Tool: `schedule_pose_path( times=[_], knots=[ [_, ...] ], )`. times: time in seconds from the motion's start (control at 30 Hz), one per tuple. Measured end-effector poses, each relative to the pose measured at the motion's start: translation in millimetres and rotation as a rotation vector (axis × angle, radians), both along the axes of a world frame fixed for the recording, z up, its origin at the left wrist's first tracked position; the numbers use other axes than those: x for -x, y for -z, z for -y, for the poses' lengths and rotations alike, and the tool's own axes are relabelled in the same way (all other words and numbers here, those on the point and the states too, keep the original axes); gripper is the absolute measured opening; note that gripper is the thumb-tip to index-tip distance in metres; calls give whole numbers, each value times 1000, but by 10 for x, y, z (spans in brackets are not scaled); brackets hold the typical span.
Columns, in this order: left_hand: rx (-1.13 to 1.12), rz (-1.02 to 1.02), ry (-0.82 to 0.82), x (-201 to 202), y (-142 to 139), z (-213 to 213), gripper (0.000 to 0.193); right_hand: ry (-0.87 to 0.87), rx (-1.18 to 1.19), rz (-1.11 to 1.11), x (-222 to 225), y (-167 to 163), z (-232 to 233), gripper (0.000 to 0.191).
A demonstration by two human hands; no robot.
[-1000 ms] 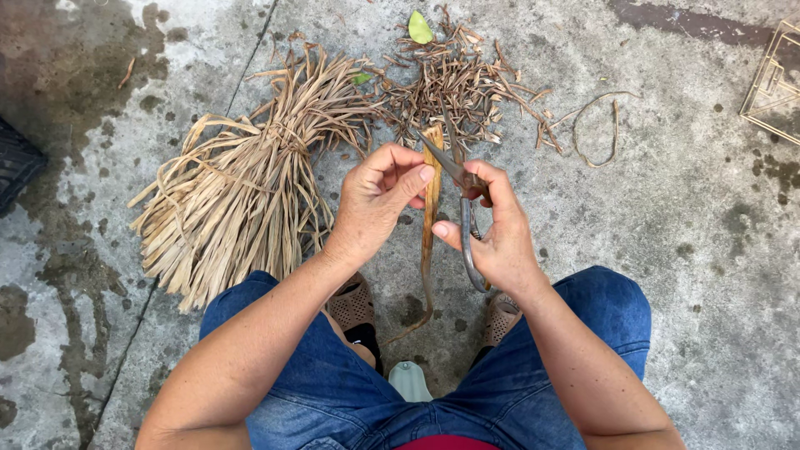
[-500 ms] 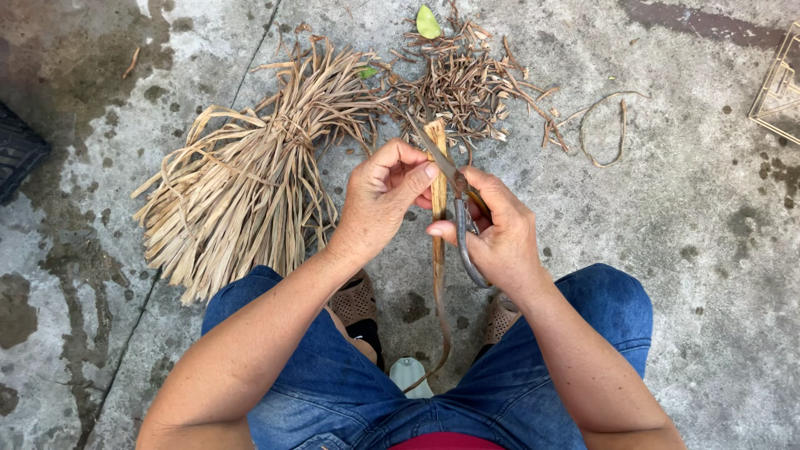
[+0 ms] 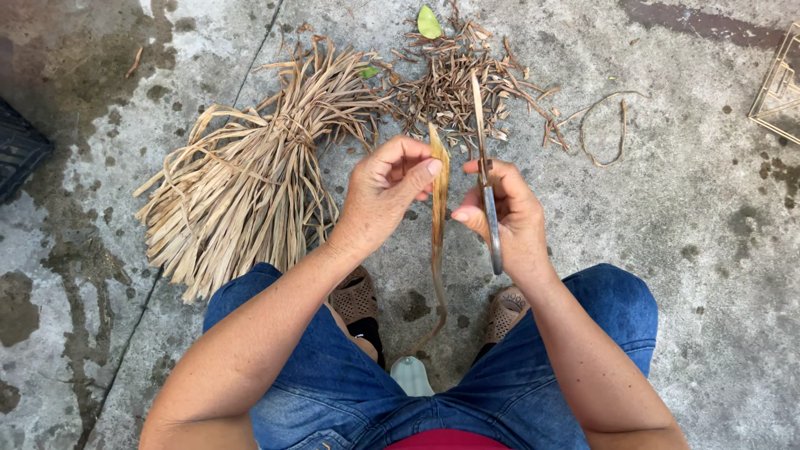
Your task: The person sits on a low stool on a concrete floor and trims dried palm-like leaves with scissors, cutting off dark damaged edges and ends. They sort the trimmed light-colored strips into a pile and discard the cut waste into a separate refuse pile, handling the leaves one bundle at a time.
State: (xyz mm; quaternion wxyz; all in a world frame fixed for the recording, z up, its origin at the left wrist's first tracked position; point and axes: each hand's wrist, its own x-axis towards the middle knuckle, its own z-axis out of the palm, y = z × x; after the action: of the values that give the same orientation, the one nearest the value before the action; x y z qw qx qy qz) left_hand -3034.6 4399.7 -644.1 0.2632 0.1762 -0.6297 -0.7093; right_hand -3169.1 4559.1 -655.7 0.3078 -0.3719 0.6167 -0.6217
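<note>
My left hand (image 3: 385, 193) pinches the upper end of a long dried leaf strip (image 3: 438, 218), which hangs down between my knees. My right hand (image 3: 510, 215) grips a thin metal tool like a knife or scissors (image 3: 488, 197), with its blade pointing up and away beside the strip. Both hands are close together above my sandalled feet. A thin dry sliver rises from the tool's tip toward the scrap pile.
A bundle of dried leaf strips (image 3: 242, 187) lies on the concrete floor to the left. A heap of short dry trimmings (image 3: 454, 83) with a green leaf (image 3: 428, 22) sits ahead. A curled strip (image 3: 604, 125) lies right, a wire frame (image 3: 779, 87) at the far right, a dark crate (image 3: 21, 150) at left.
The tool in my right hand has swung upright, its blade now pointing away from me. My left hand has shifted slightly along the strip's top.
</note>
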Motion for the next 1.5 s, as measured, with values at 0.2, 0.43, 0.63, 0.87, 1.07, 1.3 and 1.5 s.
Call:
schedule_pose_path(
  times=[0.2,0.43,0.63,0.87,1.07,1.3,1.5],
  knots=[
    [24,-45,7,-2,-35,10,14,-132,30,165,8,145,88,59],
    [228,-22,-73,-70,-221,134,22,128,137,-303,250,210,90,60],
    [251,47,-358,-490,-238,851,18,369,-227,-819,781,12,-477,42],
    [257,129,-542,-883,244,1669,13,269,-798,-933,1007,6,-715,53],
    [589,471,-581,-901,774,2091,13,182,-618,-707,759,50,-490,55],
    [1055,1070,-305,-1088,1380,2419,15,68,-694,-689,442,21,-224,62],
    [1002,1280,-68,-1193,2152,2677,21,20,-803,-775,354,-20,-195,64]
  ],
)
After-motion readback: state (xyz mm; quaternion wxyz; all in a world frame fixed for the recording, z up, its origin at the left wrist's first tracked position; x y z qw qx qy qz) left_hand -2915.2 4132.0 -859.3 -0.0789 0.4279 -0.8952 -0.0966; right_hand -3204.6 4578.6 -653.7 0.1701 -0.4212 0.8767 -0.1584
